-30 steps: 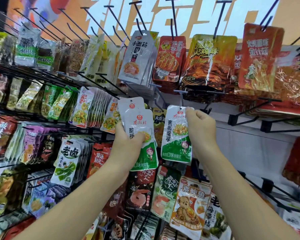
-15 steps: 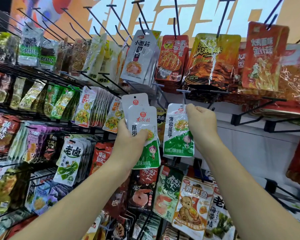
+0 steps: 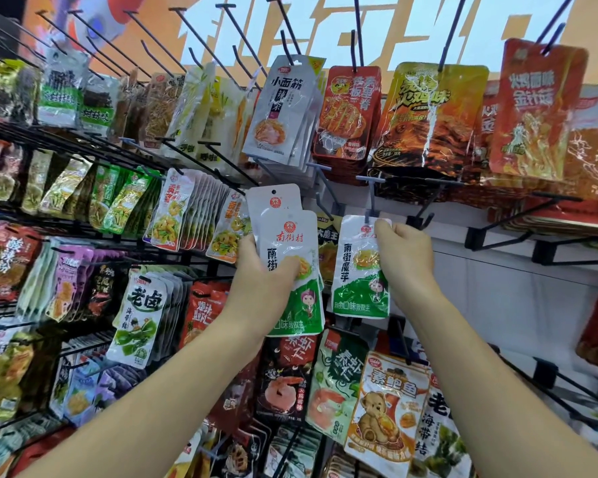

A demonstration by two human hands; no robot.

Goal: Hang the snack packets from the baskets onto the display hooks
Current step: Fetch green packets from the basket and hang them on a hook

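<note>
You are pinching the top edge of one white-and-green packet point(image 3: 358, 270) between the thumb and fingers of your right hand point(image 3: 406, 260). You are holding it upright, its long axis running straight down. Its top edge is meeting the front end of a grey hook point(image 3: 370, 198), which is jutting out from the middle row of the display rack point(image 3: 472, 238), just above and left of your knuckles. I cannot tell whether the punched hole is on the wire, because fingers and glare are covering that spot.

Your left hand point(image 3: 266, 291) is gripping a fanned stack of matching packets point(image 3: 283, 250), fingers curled round its middle. It is holding them just beside the single packet, on its left and apart from it.

As I am judging it, everything is turning on the hole lining up with the hook's tip. The right hand is the nearer one, so it should be sliding the packet back along the wire towards the rack. No basket is showing.
</note>
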